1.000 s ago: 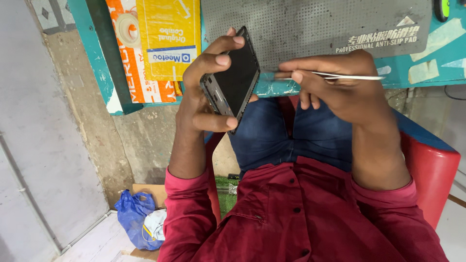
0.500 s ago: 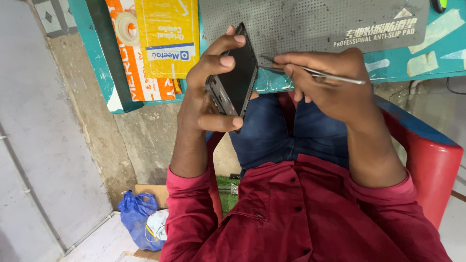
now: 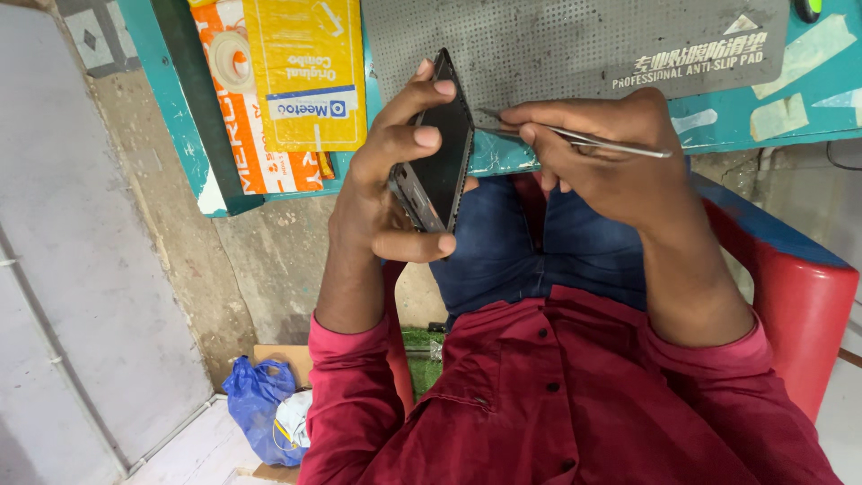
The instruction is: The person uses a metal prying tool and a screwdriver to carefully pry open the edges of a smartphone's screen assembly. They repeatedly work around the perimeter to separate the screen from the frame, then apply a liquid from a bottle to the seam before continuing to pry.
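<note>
Head view, looking down at the lap. Left hand (image 3: 382, 184) grasps a black phone (image 3: 440, 148), held edge-on and tilted, above the knees and just in front of the table edge; thumb and fingertips wrap its long sides. Right hand (image 3: 597, 148) pinches a pair of thin metal tweezers (image 3: 575, 136) between thumb and fingers, tips pointing toward the phone's side; whether the tips touch the phone cannot be told. Both hands are closed on their items. Behind the hands, a grey perforated mat (image 3: 557, 40) lies on the teal table (image 3: 808, 99). A yellow packet (image 3: 305, 72) sits to the left of the mat on an orange one. Person wears a red shirt (image 3: 557, 395) and blue jeans (image 3: 512, 251), seated on a red chair (image 3: 799, 296). A blue plastic bag (image 3: 256, 409) lies on the floor at lower left.
</note>
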